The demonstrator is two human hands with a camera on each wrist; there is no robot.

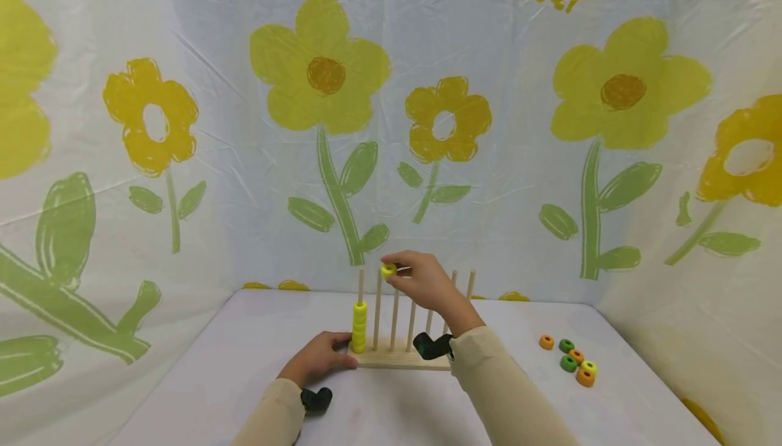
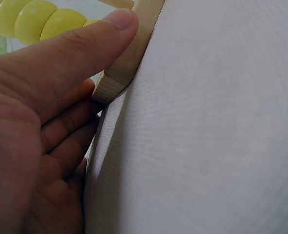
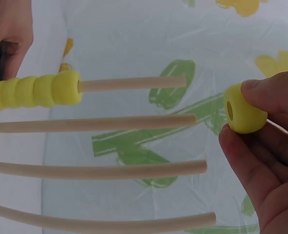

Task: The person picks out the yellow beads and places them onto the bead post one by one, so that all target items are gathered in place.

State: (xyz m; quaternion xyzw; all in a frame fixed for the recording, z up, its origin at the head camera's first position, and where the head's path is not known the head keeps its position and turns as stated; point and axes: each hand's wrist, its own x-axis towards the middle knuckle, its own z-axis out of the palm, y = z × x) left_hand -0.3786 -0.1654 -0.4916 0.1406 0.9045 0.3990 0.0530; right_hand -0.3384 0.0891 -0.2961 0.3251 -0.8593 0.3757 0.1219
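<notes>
A wooden peg rack (image 1: 403,360) stands on the table with a row of upright rods. Its leftmost rod carries a stack of yellow beads (image 1: 359,328), with bare wood above them. My left hand (image 1: 319,358) grips the left end of the wooden base (image 2: 119,73), thumb on the front edge and fingers round behind. Between thumb and fingertips my right hand (image 1: 421,282) pinches one yellow bead (image 3: 246,109). In the right wrist view that bead is just off the rod tips, near the first and second rods, its hole facing them, touching neither.
To the right on the white table (image 1: 489,405) lie loose beads: an orange bead (image 1: 546,342) slightly apart, and a cluster with a green bead (image 1: 568,363) and a yellow bead (image 1: 589,367). A flower-printed cloth (image 1: 513,181) hangs behind and at both sides.
</notes>
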